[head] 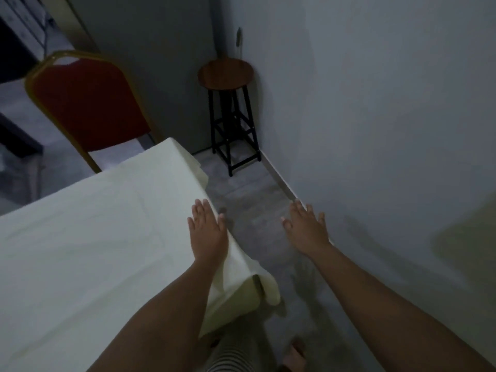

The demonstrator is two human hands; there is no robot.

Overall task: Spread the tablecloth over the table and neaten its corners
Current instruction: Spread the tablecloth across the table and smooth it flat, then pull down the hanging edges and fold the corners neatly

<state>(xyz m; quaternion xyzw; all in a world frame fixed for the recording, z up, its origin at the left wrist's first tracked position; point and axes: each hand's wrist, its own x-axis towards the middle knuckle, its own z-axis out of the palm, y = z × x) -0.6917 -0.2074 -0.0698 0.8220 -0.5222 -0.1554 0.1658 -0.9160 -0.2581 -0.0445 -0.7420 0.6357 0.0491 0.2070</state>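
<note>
The pale tablecloth [88, 237] covered the table across the left and centre of the frame, its long edge running from lower centre toward upper centre, with soft folds hanging at the near corner. The left hand [208, 232] lay flat on that edge, fingers spread, gripping nothing. The right hand [306, 226] hovered over the grey floor [257, 210], fingers splayed. A red-backed chair [88, 103] and round wooden stool [228, 73] stood beyond.
</note>
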